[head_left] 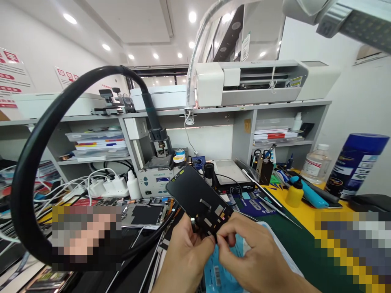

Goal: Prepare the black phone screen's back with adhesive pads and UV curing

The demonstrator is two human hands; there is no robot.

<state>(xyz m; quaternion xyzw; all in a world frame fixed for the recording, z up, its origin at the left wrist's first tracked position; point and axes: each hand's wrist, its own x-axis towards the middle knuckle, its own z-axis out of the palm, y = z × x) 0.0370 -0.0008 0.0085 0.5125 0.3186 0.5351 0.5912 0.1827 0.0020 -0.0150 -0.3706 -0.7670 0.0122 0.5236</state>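
The left hand point(186, 252) is gripping the lower edge of a black phone screen panel point(195, 199), which is being held tilted above the tabletop point(305, 252). The right hand point(247, 252) is pinching the panel's bottom corner. A blue packet point(218, 268) is lying beneath both hands; a thick black hose point(30, 162) is looping at left.

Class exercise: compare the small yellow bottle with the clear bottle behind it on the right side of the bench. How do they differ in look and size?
The yellow bottle is opaque, while the clear bottle is see-through with a white label. The yellow bottle has a black cap; the clear bottle has a white one. The yellow bottle looks squatter and smaller, the clear bottle wider. Both stand upright on the yellow mat, away from both hands.
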